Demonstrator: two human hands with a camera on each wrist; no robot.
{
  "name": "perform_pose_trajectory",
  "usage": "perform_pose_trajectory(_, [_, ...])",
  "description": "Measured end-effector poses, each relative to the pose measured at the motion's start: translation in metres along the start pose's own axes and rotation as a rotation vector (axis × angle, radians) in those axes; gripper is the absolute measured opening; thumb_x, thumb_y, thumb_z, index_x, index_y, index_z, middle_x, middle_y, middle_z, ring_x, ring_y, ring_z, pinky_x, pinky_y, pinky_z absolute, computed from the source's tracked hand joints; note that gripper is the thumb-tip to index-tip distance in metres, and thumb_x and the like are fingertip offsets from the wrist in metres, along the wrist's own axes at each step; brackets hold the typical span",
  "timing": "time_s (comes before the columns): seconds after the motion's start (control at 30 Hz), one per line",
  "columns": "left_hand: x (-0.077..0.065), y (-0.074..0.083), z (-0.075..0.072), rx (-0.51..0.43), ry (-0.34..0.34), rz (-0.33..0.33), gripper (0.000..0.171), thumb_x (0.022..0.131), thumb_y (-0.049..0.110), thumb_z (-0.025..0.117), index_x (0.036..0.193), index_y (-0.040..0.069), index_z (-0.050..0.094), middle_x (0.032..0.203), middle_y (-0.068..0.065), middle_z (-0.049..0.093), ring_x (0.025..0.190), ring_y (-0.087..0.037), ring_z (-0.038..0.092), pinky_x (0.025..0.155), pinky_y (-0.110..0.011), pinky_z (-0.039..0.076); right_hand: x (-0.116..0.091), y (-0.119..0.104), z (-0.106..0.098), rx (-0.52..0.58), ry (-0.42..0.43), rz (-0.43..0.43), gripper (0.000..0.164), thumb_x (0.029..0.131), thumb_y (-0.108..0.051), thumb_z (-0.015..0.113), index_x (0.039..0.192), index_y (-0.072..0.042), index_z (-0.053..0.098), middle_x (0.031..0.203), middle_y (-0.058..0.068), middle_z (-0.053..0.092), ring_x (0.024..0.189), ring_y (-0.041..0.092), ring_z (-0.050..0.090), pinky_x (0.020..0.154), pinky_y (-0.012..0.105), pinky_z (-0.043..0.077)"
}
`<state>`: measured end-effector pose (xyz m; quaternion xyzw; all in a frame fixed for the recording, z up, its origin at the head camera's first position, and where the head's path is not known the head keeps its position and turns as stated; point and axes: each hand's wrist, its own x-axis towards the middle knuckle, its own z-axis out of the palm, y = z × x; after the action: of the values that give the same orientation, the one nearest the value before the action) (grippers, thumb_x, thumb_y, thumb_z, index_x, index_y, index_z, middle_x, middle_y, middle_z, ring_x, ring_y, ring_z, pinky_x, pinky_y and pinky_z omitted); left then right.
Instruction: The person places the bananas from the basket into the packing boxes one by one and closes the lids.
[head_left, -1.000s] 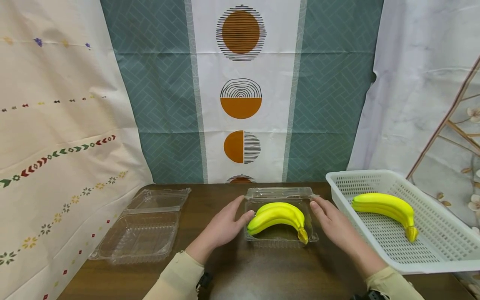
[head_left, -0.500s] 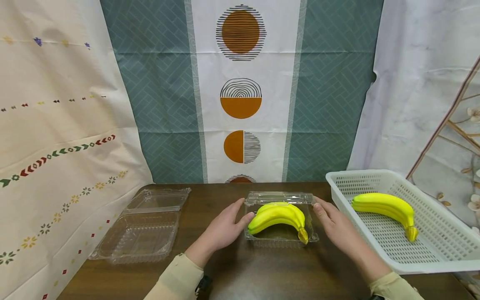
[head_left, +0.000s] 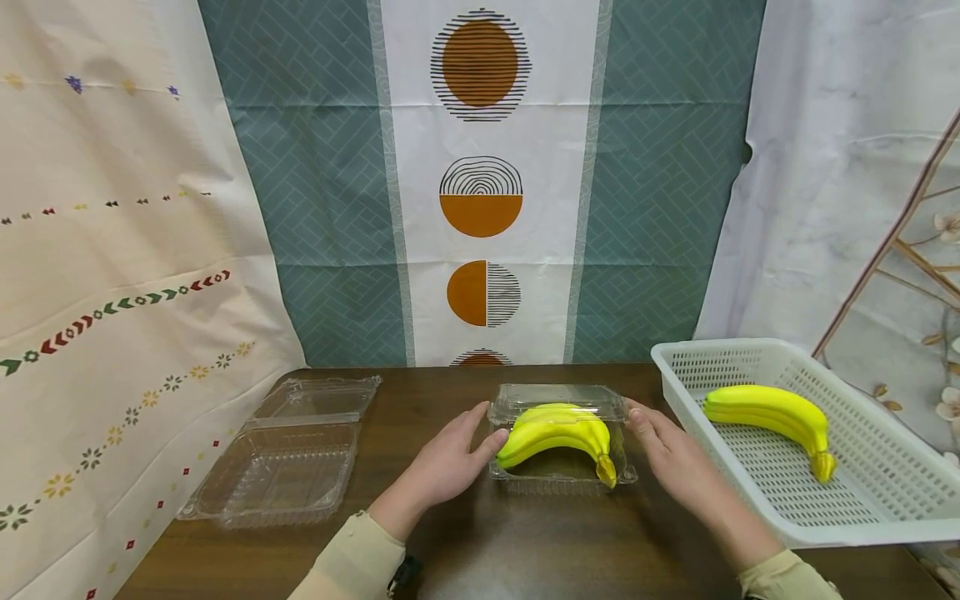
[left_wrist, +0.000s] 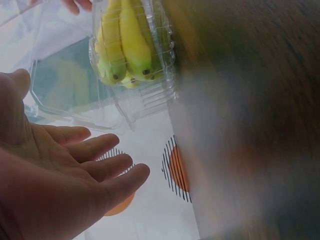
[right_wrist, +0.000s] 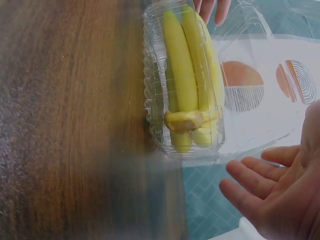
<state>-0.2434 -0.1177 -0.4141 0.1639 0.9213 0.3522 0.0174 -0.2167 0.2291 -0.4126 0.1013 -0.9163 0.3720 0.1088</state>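
Note:
A clear plastic clamshell box [head_left: 627, 476] stands mid-table with a bunch of yellow bananas [head_left: 551, 437] in it, stem toward the front right. Its hinged lid [head_left: 528, 395] is raised at the back and leans forward over the bananas. My left hand [head_left: 448, 460] is at the box's left side, fingers extended by the lid's edge and thumb near the banana tips. On the opposite side, my right hand [head_left: 666, 450] has its fingertips right at the lid's right edge. Both wrist views show loosely straight fingers, the left hand [left_wrist: 75, 165] and right hand [right_wrist: 272, 185] alike.
On the left lies a second clear clamshell box [head_left: 273, 500], its lid folded back. A white perforated basket [head_left: 862, 529] stands at the right, holding another banana bunch [head_left: 772, 410]. Patterned cloths [head_left: 330, 208] hang behind and beside the wooden table [head_left: 525, 554].
The box's lid has tipped forward from the back and now overlaps the top of the bananas. Both hands have shifted slightly with it; the bananas, basket and left box have stayed put.

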Motion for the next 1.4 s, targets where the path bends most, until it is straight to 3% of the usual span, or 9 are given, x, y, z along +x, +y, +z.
perform_pose_trajectory(0.5, [-0.002,-0.004,0.002,0.007,-0.023,-0.006,0.082,0.111,0.062,0.056,0.172,0.010,0.038,0.173,-0.016,0.042,0.161,-0.040,0.037,0.127,-0.067,0.031,-0.007,0.002,0.002,0.018,-0.052,0.035,0.071,0.121,-0.051,0.033,0.167,0.002,0.043,0.166,0.025,0.048,0.150,0.051,0.049,0.120,0.073,0.035])
perform_pose_trajectory(0.93, [-0.003,-0.009,0.005,0.019,-0.048,0.041,0.086,0.111,0.065,0.054,0.171,0.005,0.037,0.172,-0.018,0.042,0.161,-0.041,0.035,0.126,-0.065,0.033,-0.011,0.006,0.005,0.008,-0.069,0.034,0.069,0.121,-0.049,0.038,0.166,0.003,0.045,0.165,0.028,0.049,0.151,0.052,0.047,0.119,0.073,0.036])
perform_pose_trajectory(1.4, [-0.004,-0.013,0.011,0.015,-0.071,0.025,0.081,0.114,0.061,0.049,0.171,0.004,0.038,0.171,-0.020,0.044,0.161,-0.042,0.035,0.126,-0.067,0.033,-0.015,0.011,0.009,0.011,-0.105,0.033,0.066,0.121,-0.046,0.042,0.166,0.002,0.045,0.166,0.029,0.047,0.152,0.052,0.045,0.118,0.073,0.038])
